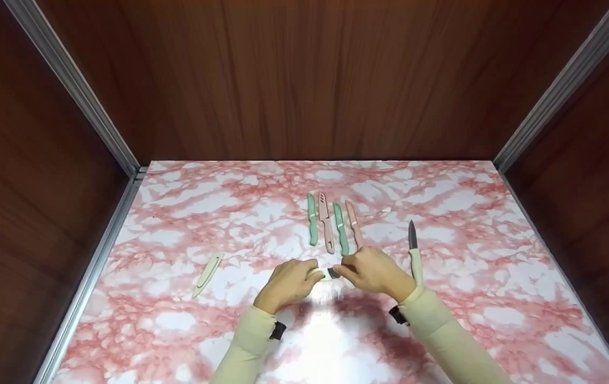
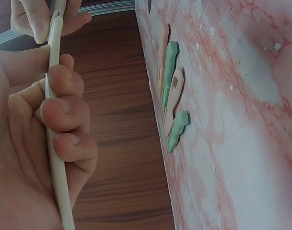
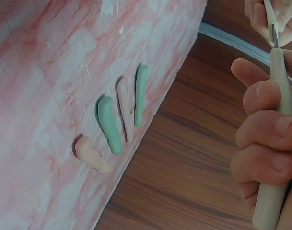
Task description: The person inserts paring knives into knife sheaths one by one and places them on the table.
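Both hands meet over the near middle of the table. My left hand [image 1: 289,281] grips a cream knife sheath [image 2: 58,165], its fingers curled round the long, thin cover. Held by its cream handle in my right hand [image 1: 378,271] is a knife [image 3: 279,79]. A short stretch of dark blade [image 1: 334,273] shows between the handle and the sheath's mouth; the rest of the blade is hidden in the sheath. Just beyond the hands lie two green knives [image 1: 312,221] and two pink knives [image 1: 327,224] in a row, their blades covered.
Right of the right hand lies a cream-handled knife [image 1: 415,258] with a bare dark blade. Another cream sheath [image 1: 208,274] lies left of the left hand. The marbled red-and-white table [image 1: 160,320] is enclosed by brown wooden panels [image 1: 315,80] at the back and sides.
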A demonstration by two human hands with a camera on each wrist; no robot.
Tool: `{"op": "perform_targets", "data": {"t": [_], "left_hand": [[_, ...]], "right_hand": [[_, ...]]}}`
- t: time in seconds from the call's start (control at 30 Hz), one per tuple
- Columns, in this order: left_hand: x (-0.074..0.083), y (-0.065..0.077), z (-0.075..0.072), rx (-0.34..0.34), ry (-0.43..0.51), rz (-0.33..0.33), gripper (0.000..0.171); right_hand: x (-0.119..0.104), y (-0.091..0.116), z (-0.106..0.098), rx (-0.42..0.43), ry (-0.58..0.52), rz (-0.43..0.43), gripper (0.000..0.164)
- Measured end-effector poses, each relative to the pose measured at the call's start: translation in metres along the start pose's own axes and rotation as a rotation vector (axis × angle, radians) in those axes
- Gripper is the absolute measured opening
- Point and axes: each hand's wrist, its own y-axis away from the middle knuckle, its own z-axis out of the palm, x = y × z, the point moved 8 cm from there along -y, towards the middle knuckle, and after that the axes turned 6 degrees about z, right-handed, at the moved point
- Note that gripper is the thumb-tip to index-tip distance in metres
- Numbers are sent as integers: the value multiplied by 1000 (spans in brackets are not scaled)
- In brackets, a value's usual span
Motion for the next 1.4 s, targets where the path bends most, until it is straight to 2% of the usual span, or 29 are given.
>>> {"op": "perform_targets", "data": {"t": [0.8,1.13,1.4], "left_hand": [[5,-4,1,-14,-37,27,31],[6,-6,0,-8,-44,14,29],[7,-7,1,-5,-43,31,28]], "right_hand": [[-3,-5,-2,43,25,-48,27],[-3,-7,-3,33,22,-27,32],[-5,-6,-1,34,25,-34,34]]}}
